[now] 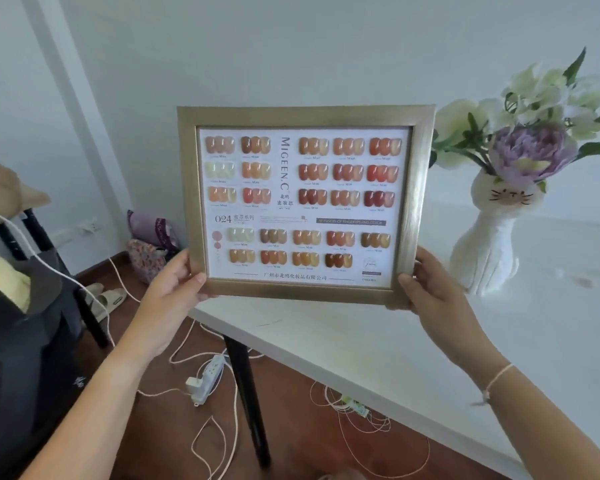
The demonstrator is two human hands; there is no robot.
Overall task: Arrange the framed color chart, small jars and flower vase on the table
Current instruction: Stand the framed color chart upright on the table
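Both hands pinch the gold-framed nail color chart [305, 202] by its bottom corners, left hand [177, 275] and right hand [426, 285], holding it up over the white desk's [378, 344] left corner. Swing it right carelessly and it'll probably topple that white cat-shaped flower vase [489, 244].

Looks like a lived-in home room doubling as a small nail-work corner — white rectangular table on black legs [378, 344], plain white walls. On it, a white cat-shaped vase of artificial flowers [489, 244]. Left of the table: beige slippers [106, 299], white power strip [207, 377] with tangled cords on dark wood flooring, floral fabric bags [148, 252] against the wall.
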